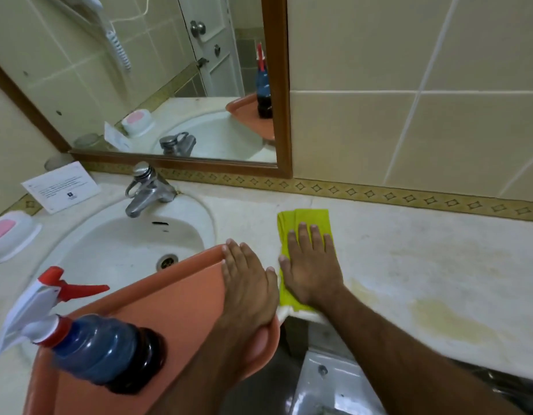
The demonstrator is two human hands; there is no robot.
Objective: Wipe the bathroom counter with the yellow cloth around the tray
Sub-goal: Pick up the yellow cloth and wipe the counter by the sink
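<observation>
While the right hand (311, 265) lies flat with its fingers spread out on the yellow cloth (304, 223), the cloth sits on the counter (409, 250) just beside the tray (175, 298), near the front edge. The hand is not squeezing the cloth; it only presses it down with an open palm. The cloth looks soft and thin and folded over, so I think it will bend and bunch up easily, and pushing it with a flat hand looks like the best way to move it. The left hand (247, 283) rests over the right rim of the tray, fingers curled on the far edge and thumb on the side, so it is holding the tray. The tray looks like hard, smooth plastic and probably light, but a spray bottle (94, 345) stands on it, so it could tip or slide if it is lifted by one side. It partly hangs over the sink (133, 244). The counter looks hard and smooth, with yellowish stains off to the right of the cloth. A white card (60, 185) leans by the wall behind the tap (148, 190), and it has printed lines and a small dark logo, but the words are too small to read. I see no name on the bottle.
</observation>
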